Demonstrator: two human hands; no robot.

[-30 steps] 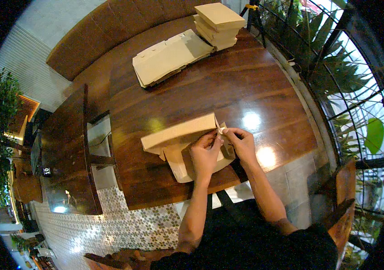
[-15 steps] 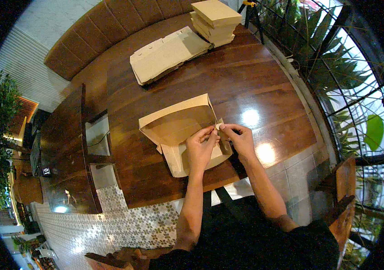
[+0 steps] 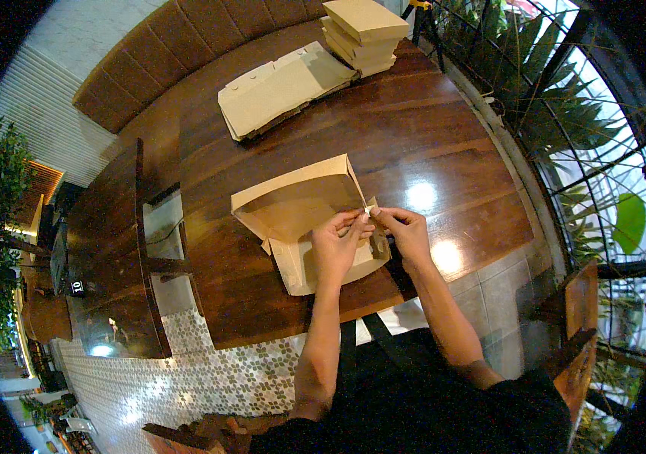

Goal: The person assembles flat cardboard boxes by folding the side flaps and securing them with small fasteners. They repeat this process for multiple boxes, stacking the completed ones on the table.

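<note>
A brown cardboard box (image 3: 292,198) stands on the wooden table before me with its lid raised. At its right side, near the lid's hinge, both my hands meet on a small pale cardboard flap (image 3: 369,209). My left hand (image 3: 335,240) reaches across the box's inside, its fingertips pinched at the flap. From the right, my right hand (image 3: 404,232) pinches the same flap between thumb and forefinger. The fingers partly cover the flap and the box's right corner.
Farther back on the dark wooden table (image 3: 414,129) lies a pile of flat cardboard blanks (image 3: 285,87). Beside it rises a stack of folded boxes (image 3: 368,34). A brown padded bench (image 3: 186,45) runs along the back. Plants and a metal grille stand at the right.
Both hands stay at the box's right corner. The left fingers have shifted slightly toward the right fingers at the flap. The box remains in nearly the same place.
</note>
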